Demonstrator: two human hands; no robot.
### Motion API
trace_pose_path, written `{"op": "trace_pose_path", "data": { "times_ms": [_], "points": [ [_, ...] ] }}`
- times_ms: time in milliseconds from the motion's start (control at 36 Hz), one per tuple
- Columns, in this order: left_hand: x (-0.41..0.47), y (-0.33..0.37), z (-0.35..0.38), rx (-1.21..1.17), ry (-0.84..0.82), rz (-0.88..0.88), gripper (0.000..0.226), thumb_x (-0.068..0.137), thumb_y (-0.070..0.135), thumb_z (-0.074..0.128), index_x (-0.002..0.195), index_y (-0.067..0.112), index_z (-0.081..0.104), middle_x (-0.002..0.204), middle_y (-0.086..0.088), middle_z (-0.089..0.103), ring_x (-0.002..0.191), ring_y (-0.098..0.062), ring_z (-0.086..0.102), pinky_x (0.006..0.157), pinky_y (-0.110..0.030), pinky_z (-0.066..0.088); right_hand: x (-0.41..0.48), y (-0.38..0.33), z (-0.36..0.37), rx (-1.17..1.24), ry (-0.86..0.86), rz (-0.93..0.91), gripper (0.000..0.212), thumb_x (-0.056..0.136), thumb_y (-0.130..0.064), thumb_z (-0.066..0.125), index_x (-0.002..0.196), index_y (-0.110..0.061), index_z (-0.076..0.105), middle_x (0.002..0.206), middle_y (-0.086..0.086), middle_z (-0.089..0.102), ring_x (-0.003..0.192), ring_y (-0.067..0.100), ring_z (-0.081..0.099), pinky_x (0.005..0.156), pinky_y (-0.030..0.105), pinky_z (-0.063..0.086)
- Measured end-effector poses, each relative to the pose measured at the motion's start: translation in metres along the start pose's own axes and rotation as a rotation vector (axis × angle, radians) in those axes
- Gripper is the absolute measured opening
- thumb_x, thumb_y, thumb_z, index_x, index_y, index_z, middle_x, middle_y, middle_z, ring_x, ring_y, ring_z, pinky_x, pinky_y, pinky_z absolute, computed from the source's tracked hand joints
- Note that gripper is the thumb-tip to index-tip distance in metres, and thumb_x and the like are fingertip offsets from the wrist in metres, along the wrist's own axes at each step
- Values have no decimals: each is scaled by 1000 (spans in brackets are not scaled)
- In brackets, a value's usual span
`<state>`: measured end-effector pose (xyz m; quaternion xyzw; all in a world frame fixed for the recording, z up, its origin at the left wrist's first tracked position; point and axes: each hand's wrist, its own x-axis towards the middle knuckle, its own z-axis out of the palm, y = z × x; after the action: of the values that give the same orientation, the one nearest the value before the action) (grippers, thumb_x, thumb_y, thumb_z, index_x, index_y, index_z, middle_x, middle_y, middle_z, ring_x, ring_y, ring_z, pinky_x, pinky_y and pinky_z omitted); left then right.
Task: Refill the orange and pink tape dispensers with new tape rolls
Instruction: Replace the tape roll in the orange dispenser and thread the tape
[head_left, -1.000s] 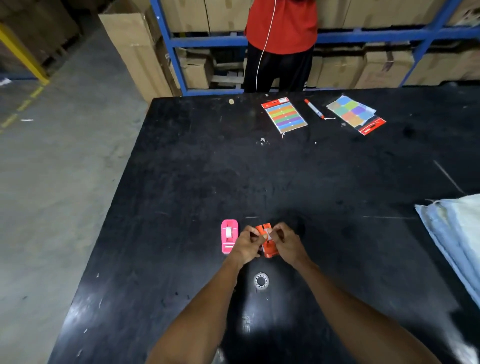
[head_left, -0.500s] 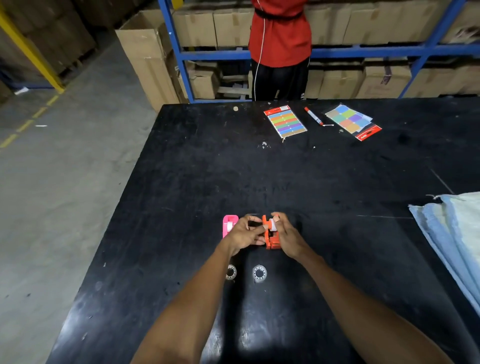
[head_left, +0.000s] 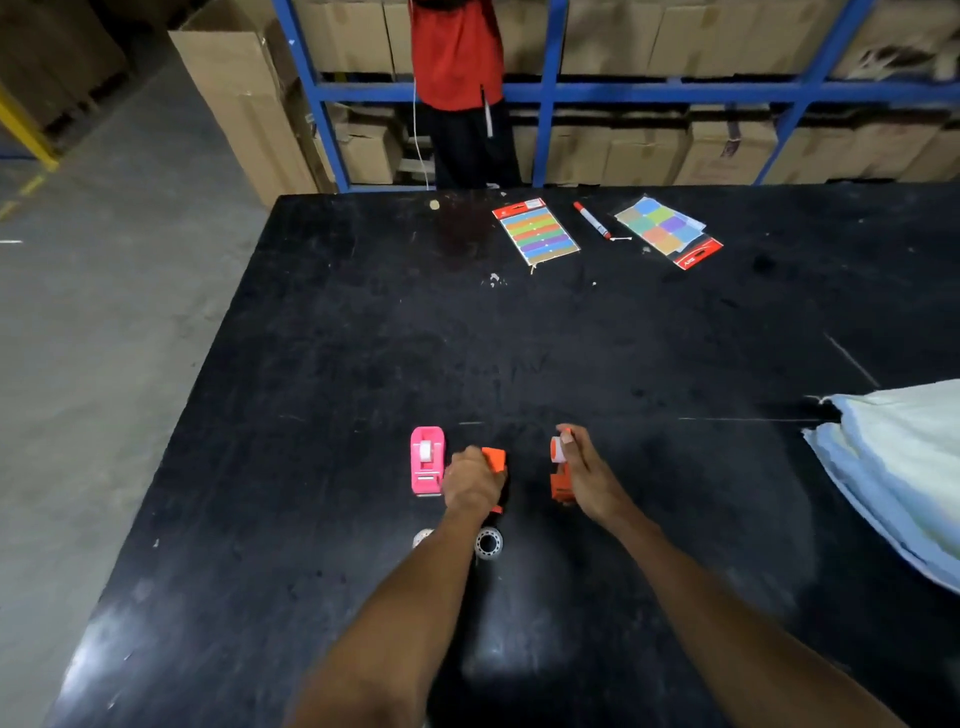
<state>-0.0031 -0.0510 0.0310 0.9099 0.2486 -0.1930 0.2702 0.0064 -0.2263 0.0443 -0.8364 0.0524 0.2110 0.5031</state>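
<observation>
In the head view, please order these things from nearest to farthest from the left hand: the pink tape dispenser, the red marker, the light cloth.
From the left hand:
1. Pink tape dispenser, right beside the hand on its left.
2. Light cloth, far off at the table's right edge.
3. Red marker, near the table's far edge.

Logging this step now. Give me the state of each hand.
Left hand: closed on one orange dispenser piece.
Right hand: closed on the other orange piece with a tape roll.

table (head_left: 363, 364): black, scuffed, glossy | pink dispenser (head_left: 427, 460): smooth plastic | boxes (head_left: 244, 98): matt cardboard
</observation>
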Motion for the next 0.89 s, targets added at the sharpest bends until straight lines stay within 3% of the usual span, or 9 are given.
{"op": "trace_pose_path", "data": {
  "times_ms": [111, 222, 389, 500, 611, 694, 778, 833, 889],
  "points": [
    [6, 7, 10, 100, 3, -12, 53, 90, 41, 61, 127, 5, 48, 131, -17, 54, 122, -34, 56, 100, -38, 45, 0, 5, -3, -5, -18, -5, 34, 98, -64, 23, 121, -49, 43, 107, -9, 60, 92, 20, 64, 90, 53, 55],
    [14, 9, 17, 157, 25, -14, 55, 92, 45, 57, 128, 5, 46, 131, -16, 55, 122, -32, 56, 100, -37, 45, 5, 7, -6, 2, -34, 24, 34, 97, -65, 22, 123, -52, 42, 108, -10, 59, 93, 19, 64, 89, 52, 56],
    [24, 11, 25, 168, 18, -12, 72, 90, 50, 57, 140, 3, 36, 133, -18, 54, 122, -33, 55, 101, -38, 44, 17, 14, -5, 3, -49, 42, 36, 93, -71, 23, 121, -57, 41, 114, -7, 60, 98, 19, 65, 93, 52, 54],
    [25, 9, 27, 134, 33, -4, 78, 87, 55, 60, 140, 4, 36, 130, -18, 56, 120, -34, 57, 99, -39, 46, 20, 14, -3, -3, -59, 54, 38, 97, -66, 22, 126, -52, 41, 114, -5, 61, 98, 17, 63, 98, 50, 51],
    [19, 9, 25, 91, 48, 5, 82, 88, 57, 57, 144, 3, 31, 135, -20, 52, 124, -35, 54, 101, -40, 44, 18, 13, -1, 10, -74, 52, 38, 96, -67, 22, 124, -52, 42, 117, -2, 60, 96, 19, 65, 89, 40, 55],
    [14, 11, 21, 84, 175, 102, 69, 90, 48, 58, 138, 3, 36, 140, -20, 41, 127, -37, 47, 102, -40, 42, 13, 9, -1, 22, -72, 40, 36, 100, -58, 23, 127, -46, 43, 119, -1, 61, 96, 16, 64, 87, 35, 54],
    [9, 17, 14, -114, 294, 242, 37, 89, 30, 63, 118, 7, 56, 123, -14, 52, 110, -32, 56, 94, -42, 49, 6, 5, -1, 42, -65, 28, 36, 101, -57, 23, 127, -45, 44, 117, -3, 60, 97, 17, 63, 85, 35, 55],
    [8, 24, 8, -420, 147, 277, 23, 86, 23, 67, 106, 12, 66, 104, -10, 66, 96, -26, 65, 92, -43, 54, 1, -1, -2, 48, -59, 26, 37, 102, -54, 23, 129, -41, 45, 114, -2, 61, 95, 14, 63, 77, 26, 51],
    [4, 28, -1, -603, -140, 282, 24, 85, 24, 69, 108, 20, 70, 100, -4, 72, 91, -18, 69, 94, -45, 56, -2, -4, -2, 44, -48, 9, 41, 103, -53, 21, 133, -40, 45, 118, -4, 62, 100, 15, 62, 86, 30, 48]
  ]
}}
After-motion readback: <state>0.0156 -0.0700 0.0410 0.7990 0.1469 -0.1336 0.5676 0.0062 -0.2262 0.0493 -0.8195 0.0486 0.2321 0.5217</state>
